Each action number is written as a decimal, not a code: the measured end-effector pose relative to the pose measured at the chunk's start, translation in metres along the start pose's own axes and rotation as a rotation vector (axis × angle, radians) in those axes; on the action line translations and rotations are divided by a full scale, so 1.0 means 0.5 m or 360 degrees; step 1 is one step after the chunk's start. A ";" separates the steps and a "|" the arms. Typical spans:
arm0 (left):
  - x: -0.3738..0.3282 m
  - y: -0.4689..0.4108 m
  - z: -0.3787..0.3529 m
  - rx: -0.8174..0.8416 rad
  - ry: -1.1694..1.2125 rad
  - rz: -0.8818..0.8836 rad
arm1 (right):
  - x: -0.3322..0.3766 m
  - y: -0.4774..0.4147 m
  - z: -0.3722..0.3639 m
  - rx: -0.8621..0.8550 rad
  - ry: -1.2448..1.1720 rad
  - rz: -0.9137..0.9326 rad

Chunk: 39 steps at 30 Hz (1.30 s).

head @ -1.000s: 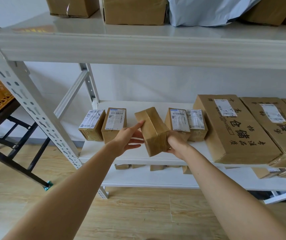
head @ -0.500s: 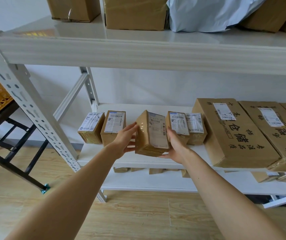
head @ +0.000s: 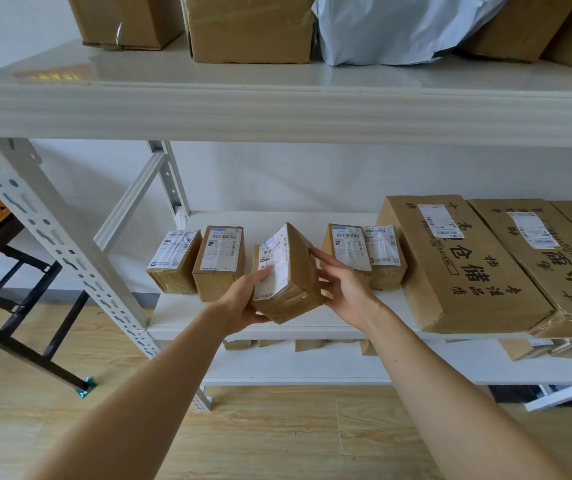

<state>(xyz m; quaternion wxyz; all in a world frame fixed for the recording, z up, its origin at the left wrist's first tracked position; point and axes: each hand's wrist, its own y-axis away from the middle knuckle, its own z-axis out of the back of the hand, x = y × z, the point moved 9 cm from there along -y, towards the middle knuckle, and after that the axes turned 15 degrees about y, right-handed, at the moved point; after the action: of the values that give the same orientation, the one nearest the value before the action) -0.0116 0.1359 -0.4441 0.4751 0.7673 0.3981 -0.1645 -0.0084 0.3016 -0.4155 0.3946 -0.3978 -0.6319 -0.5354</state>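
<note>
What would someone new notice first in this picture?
A tilted small box is mid-frame, gripped by the left hand, the right hand touching its side. Big flat cartons lie on the middle shelf to its right; a pale blue bag rests on the top shelf.

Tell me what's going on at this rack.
A person at a white rack holds a small brown parcel tilted in the air before the middle shelf. The left hand grips its lower corner, thumb on the label; the right hand touches its right side with straight fingers. The parcel hangs over a gap in a row of four similar labelled parcels, two on each side. Large cartons lie further right.
</note>
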 end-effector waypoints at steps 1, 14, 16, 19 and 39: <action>0.006 -0.002 0.000 0.0002 -0.0003 0.0044 | -0.001 0.002 -0.002 0.0017 -0.0028 -0.0027; -0.009 -0.009 -0.007 0.0153 -0.0231 -0.0038 | -0.007 -0.012 0.013 0.0039 0.0236 -0.0087; -0.020 -0.012 -0.008 0.0159 -0.0246 -0.0124 | -0.007 -0.019 0.011 0.0086 0.0332 -0.0053; -0.036 -0.018 -0.004 0.0123 -0.0241 -0.0228 | -0.012 -0.026 0.016 0.0101 0.0350 -0.0071; -0.073 -0.015 -0.007 -0.0005 -0.0370 -0.0368 | -0.010 -0.037 0.016 -0.0054 0.0376 -0.0059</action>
<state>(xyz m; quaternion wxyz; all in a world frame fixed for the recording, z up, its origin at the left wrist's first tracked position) -0.0410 0.1240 -0.4237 0.4971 0.6914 0.4264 -0.3050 -0.0244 0.3072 -0.4277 0.4495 -0.3269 -0.5791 -0.5963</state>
